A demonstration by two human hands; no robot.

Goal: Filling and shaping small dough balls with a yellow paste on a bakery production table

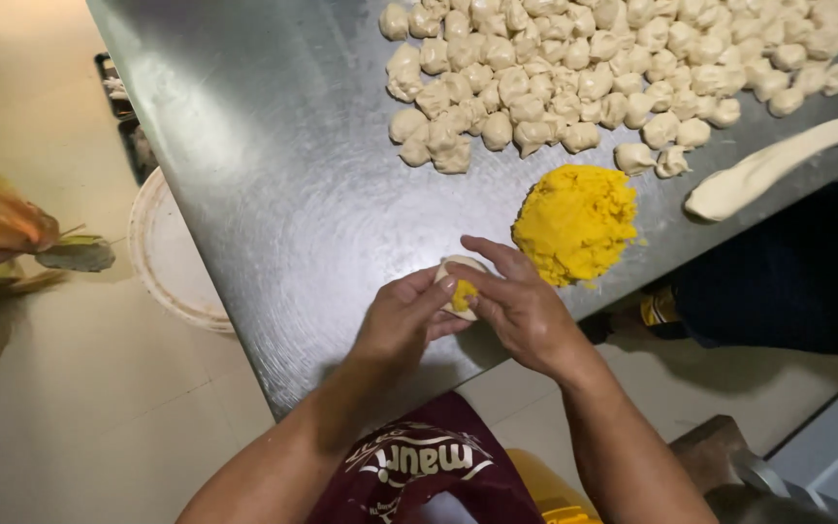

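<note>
Hands meet over the near edge of the steel table (273,175). The left hand (402,325) cups a small round of pale dough (458,267) from below and the side, its fingers curled around the disc. The right hand (519,309) closes over the same piece from the other side, thumb and forefinger pinching at its rim. In the middle of the disc sits a dab of yellow filling (464,291), partly hidden by the fingers.

Just beyond the right hand, a mound of the same yellow filling (576,221) lies directly on the table. Further back, a large heap of small dough lumps (594,68) spreads across the far part of the tabletop. To the right of the mound, a long roll of dough (778,165) stretches toward the table's edge.

Beside the table on the left, a round white basin (172,267) stands on the tiled floor. A dark red apron (419,466) shows below the person's forearms.
</note>
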